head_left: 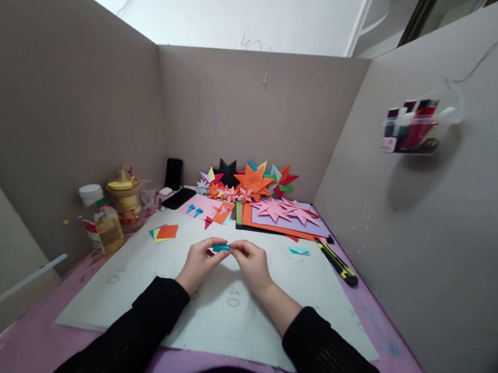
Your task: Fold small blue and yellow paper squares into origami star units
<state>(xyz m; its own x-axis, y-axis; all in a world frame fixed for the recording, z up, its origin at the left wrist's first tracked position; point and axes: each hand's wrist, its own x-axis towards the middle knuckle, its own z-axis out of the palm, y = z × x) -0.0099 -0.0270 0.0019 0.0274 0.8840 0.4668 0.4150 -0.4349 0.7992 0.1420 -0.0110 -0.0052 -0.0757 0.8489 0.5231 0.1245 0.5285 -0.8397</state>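
Observation:
A small folded piece of blue paper [221, 247] is held between my two hands, a little above the white sheet [226, 328]. My left hand [201, 262] pinches its left end, and the fingertips of my right hand [252, 264] close on the right end. A bit of dark red shows by my left fingers; what it is I cannot make out. Off to the left lie orange, yellow and blue paper squares [168, 232]. To the right of my right hand is a folded turquoise paper [299, 251].
Folded paper stars [254, 180] crowd the back, beside stacked coloured sheets [288, 223]. A yellow-black utility knife [336, 262] lies right. Bottles and jars [110, 229] stand left near a black phone [179, 198]. Grey partitions [256, 112] enclose the table; a clear container [412, 127] hangs on the right one.

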